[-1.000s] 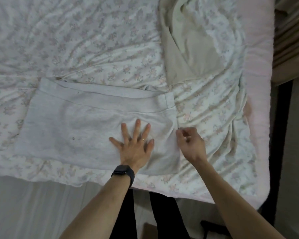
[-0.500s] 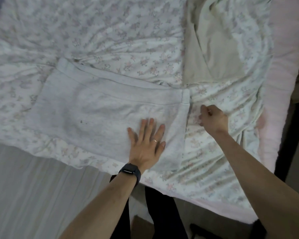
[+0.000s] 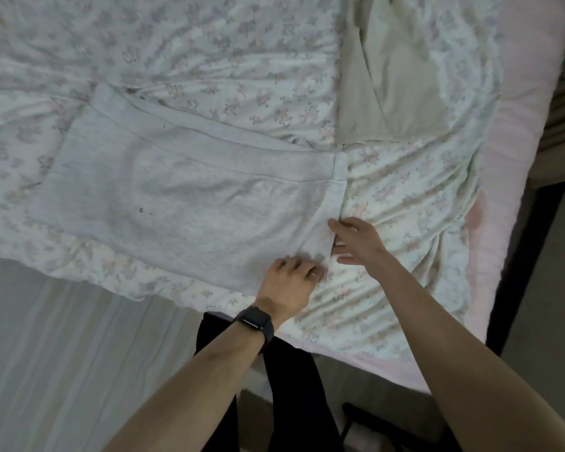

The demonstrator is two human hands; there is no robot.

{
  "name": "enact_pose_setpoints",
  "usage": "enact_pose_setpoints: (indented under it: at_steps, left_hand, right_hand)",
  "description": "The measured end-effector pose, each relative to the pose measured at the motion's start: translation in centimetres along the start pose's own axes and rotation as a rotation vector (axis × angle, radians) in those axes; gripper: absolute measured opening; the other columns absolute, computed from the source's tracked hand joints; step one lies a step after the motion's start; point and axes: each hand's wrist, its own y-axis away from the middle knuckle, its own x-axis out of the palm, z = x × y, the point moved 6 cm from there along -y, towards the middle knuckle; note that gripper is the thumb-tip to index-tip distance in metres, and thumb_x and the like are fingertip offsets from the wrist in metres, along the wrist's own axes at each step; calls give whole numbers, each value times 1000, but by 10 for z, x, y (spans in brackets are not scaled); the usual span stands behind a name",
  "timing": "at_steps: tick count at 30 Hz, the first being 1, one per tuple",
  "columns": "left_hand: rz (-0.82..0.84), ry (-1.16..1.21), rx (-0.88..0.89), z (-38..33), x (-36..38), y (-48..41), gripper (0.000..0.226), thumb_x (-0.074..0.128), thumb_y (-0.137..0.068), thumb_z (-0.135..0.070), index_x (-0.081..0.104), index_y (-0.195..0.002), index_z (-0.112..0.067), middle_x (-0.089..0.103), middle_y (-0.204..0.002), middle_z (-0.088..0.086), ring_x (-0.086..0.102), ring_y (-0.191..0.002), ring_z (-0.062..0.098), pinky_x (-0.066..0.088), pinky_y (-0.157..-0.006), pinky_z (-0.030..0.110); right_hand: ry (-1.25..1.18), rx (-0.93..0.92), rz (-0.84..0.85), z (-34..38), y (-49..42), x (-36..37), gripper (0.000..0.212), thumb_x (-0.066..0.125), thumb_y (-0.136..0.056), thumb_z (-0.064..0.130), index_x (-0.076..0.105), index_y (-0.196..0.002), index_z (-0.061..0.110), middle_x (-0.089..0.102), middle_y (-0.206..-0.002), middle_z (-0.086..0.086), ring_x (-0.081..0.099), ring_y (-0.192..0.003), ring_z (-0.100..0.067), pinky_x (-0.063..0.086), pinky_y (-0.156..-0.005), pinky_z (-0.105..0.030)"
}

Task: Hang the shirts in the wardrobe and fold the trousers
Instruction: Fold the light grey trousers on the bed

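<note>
The left hand point(image 3: 291, 282) has slid off the middle of the grey trousers point(image 3: 183, 197) to their near right corner, and its fingers now curl into the soft, fleecy knit, bunching it. The right hand point(image 3: 356, 239) has come in to the right-hand edge: thumb on top, fingers tucked at the hem, pinching it. The trousers lie flat in a broad rectangle on the bed point(image 3: 209, 60), over a crumpled floral sheet. A smooth beige garment point(image 3: 388, 93) lies well apart at the far right. A dark watch point(image 3: 253, 322) bands the left wrist.
</note>
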Motion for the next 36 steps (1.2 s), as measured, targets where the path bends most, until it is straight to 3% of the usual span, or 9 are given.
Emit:
enact_pose_setpoints:
  at_steps: [2, 5, 7, 12, 16, 21, 26, 32, 36]
  left_hand:
    - [9, 173, -127, 12, -24, 4, 35, 75, -74, -13, 77, -109, -20, 70, -102, -1, 70, -84, 26, 56, -64, 35]
    - [-48, 483, -431, 27, -78, 22, 26, 64, -96, -24, 69, -122, -24, 71, -103, -5, 67, -82, 18, 51, -64, 26]
    - [-114, 667, -594, 35, -110, 32, 22, 59, -101, -29, 68, -121, -24, 70, -89, -10, 61, -70, 8, 43, -59, 17]
    - [-257, 864, -770, 52, -185, 59, 11, 64, -99, -26, 69, -109, -25, 56, -62, -9, 48, -53, 5, 38, -55, 21]
    - [-193, 870, -721, 56, -207, 67, 15, 65, -98, -26, 68, -106, -38, 64, -69, 1, 47, -54, 9, 39, -54, 26]
    - [-218, 849, -710, 66, -239, 75, 16, 65, -98, -24, 72, -112, -25, 58, -60, -25, 53, -56, -2, 36, -55, 11]
    - [-331, 780, -757, 101, -280, 92, 7, 59, -100, -23, 65, -102, -25, 49, -53, -13, 48, -50, 7, 35, -50, 16]
    - [-578, 783, -958, 188, -315, 143, 7, 62, -92, -21, 65, -86, -21, 53, -61, -5, 48, -54, 9, 38, -52, 21]
    - [-536, 831, -1157, 267, -297, 192, 16, 61, -92, -31, 67, -79, -22, 57, -61, -6, 53, -57, 12, 41, -53, 27]
  right_hand:
    - [-63, 67, 84, 4, 9, 1, 43, 70, -89, 53, 67, -116, 19, 73, -109, -3, 73, -96, -23, 59, -85, -39]
    - [-64, 165, 154, 18, 28, 0, 54, 73, -83, 61, 67, -112, 17, 72, -113, -4, 69, -105, -23, 56, -90, -40]
    - [-48, 216, 193, 28, 40, 2, 69, 75, -76, 67, 64, -121, 15, 68, -120, -5, 66, -109, -23, 56, -89, -42]
    - [-144, 258, 252, 71, 81, 22, 87, 81, -70, 65, 52, -131, 11, 71, -119, -9, 69, -108, -26, 58, -86, -45]
    - [-315, 149, 179, 115, 93, 40, 63, 81, -79, 53, 61, -118, 9, 67, -115, -8, 68, -103, -26, 58, -77, -40]
    - [-281, 19, -9, 170, 98, 47, 15, 72, -90, 10, 61, -96, 3, 63, -89, -9, 65, -76, -19, 56, -53, -27]
    - [-198, -47, -96, 207, 107, 62, 15, 71, -88, 11, 60, -80, 4, 54, -59, -6, 57, -50, -12, 54, -48, -23]
    - [-148, -151, -84, 284, 127, 149, 18, 72, -86, 15, 63, -78, 2, 62, -69, -10, 64, -59, -17, 59, -53, -23]
    - [26, -209, -76, 330, 116, 233, 20, 78, -84, 15, 71, -86, -3, 70, -73, -13, 70, -64, -20, 60, -58, -27]
